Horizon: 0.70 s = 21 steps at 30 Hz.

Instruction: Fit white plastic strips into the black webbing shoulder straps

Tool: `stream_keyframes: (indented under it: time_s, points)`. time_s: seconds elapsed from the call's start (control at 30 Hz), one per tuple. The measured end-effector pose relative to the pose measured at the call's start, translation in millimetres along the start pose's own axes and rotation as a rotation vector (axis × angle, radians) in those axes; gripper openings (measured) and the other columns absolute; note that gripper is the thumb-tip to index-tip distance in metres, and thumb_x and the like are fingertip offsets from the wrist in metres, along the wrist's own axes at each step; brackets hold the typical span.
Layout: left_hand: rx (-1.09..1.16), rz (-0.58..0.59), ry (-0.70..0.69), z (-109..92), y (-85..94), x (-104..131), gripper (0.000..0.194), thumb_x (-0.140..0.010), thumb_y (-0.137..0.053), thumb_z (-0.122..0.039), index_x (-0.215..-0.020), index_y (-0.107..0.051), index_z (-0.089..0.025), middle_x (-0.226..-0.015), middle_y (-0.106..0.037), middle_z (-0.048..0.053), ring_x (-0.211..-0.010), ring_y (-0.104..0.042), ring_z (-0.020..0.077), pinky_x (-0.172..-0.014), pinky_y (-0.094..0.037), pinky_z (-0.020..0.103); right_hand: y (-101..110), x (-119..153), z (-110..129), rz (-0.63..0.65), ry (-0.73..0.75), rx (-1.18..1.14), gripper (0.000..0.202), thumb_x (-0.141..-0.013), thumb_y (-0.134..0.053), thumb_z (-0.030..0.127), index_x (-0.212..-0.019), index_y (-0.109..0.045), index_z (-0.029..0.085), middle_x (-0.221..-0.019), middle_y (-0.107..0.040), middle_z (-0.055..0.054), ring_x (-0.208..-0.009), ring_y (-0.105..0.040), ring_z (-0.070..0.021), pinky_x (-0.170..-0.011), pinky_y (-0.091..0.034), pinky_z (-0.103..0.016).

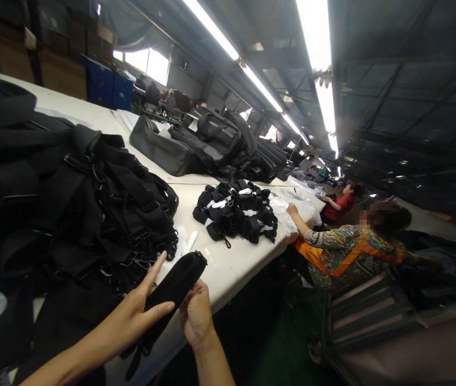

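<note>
A folded black webbing strap (182, 273) slants upward in front of me, above the near edge of the table. My left hand (141, 308) holds it from the left, thumb laid across its face and index finger stretched out beside it; the other fingers are behind the strap. On the right side, my right hand (196, 311) has its fingers curled in and pinches the strap's edge. To the left lies a large heap of loose black straps (103, 198) with metal clips. Further along the table is a pile of bundled straps (236, 212) with white bands.
Black bags (212, 139) are stacked across the white table (228, 268). A small white item (191, 240) lies near my hands. At right, a co-worker in a patterned top (344, 249) reaches to clear plastic (286, 209), beside a cart (373, 316). Another person in red (338, 206) stands beyond.
</note>
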<state>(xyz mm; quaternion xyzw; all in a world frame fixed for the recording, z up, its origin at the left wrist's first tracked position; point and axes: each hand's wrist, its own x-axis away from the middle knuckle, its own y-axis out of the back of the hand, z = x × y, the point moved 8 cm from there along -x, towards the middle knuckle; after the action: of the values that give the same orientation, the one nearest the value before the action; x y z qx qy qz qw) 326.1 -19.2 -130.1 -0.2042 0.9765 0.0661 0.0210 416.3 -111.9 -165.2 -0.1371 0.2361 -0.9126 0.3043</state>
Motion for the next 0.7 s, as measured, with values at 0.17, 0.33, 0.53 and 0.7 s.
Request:
stream_keyframes:
  time_s: [0.17,0.33,0.53,0.7]
  points:
    - [-0.101,0.131,-0.105,-12,-19.5,14,0.067,-0.084,-0.059,-0.046,-0.145,-0.034,-0.031,-0.098,-0.073,0.003,-0.096,-0.068,0.0285,-0.086,-0.052,0.033,8,-17,-4,-0.071,-0.053,-0.111,0.044,-0.067,-0.076,0.042,-0.102,-0.067,0.018,-0.086,-0.068,-0.004,-0.069,-0.061,-0.0138,-0.068,-0.052,-0.027]
    - [-0.045,0.231,0.019,0,-18.2,6,0.058,-0.085,-0.06,-0.049,-0.134,-0.041,-0.024,-0.103,-0.07,0.004,-0.098,-0.065,0.0271,-0.085,-0.05,0.033,2,-18,13,0.016,0.043,-0.053,0.032,-0.071,-0.074,0.041,-0.09,-0.07,0.017,-0.085,-0.069,-0.005,-0.065,-0.061,-0.0144,-0.063,-0.051,-0.027]
    - [0.168,0.271,0.104,-5,-4.9,-2,0.056,-0.084,-0.061,-0.051,-0.129,-0.053,-0.018,-0.097,-0.073,0.005,-0.091,-0.066,0.0266,-0.075,-0.051,0.031,-6,0,10,0.191,-0.015,0.259,0.015,-0.073,-0.073,0.026,-0.073,-0.071,0.011,-0.053,-0.058,0.0,-0.045,-0.044,-0.0072,-0.045,-0.032,-0.02]
    - [0.067,0.155,0.084,11,5.3,-12,0.048,-0.084,-0.061,-0.054,-0.112,-0.065,-0.015,-0.094,-0.075,0.006,-0.084,-0.069,0.0271,-0.072,-0.054,0.031,11,16,13,0.096,0.03,0.252,0.033,-0.077,-0.074,0.034,-0.1,-0.068,0.011,-0.067,-0.062,-0.001,-0.048,-0.052,-0.0069,-0.043,-0.034,-0.017]
